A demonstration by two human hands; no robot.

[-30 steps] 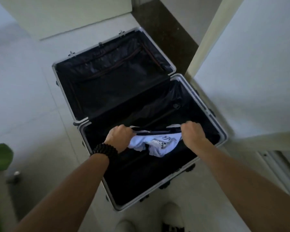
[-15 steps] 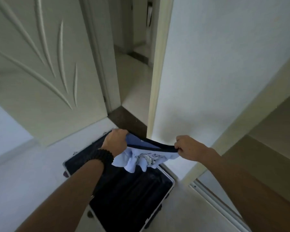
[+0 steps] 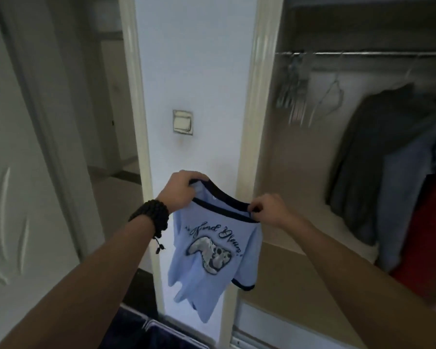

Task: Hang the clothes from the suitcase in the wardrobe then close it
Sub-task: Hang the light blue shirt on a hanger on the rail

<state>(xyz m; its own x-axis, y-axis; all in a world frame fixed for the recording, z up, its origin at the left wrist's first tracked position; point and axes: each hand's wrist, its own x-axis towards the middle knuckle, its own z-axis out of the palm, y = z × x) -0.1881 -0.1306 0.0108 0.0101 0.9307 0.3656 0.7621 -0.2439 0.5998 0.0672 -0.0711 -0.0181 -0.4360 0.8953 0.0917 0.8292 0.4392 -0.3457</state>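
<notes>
A light switch [image 3: 183,121] is sitting mid-frame on the white wall strip [image 3: 194,59]. A panelled door [image 3: 13,185] is filling the left edge, and a dim hallway [image 3: 116,157] is showing beyond it.

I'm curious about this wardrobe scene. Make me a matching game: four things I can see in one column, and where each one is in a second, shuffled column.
Things:
1. light blue T-shirt with dark collar
2. bare metal wire hanger
3. black beaded bracelet
4. cream wall switch

Places:
A. on the left wrist
B. on the white wall strip between doorway and wardrobe
C. held at the collar by the left hand and the right hand
D. hanging on the wardrobe rail

Pairs: 1-C, 2-D, 3-A, 4-B
</notes>
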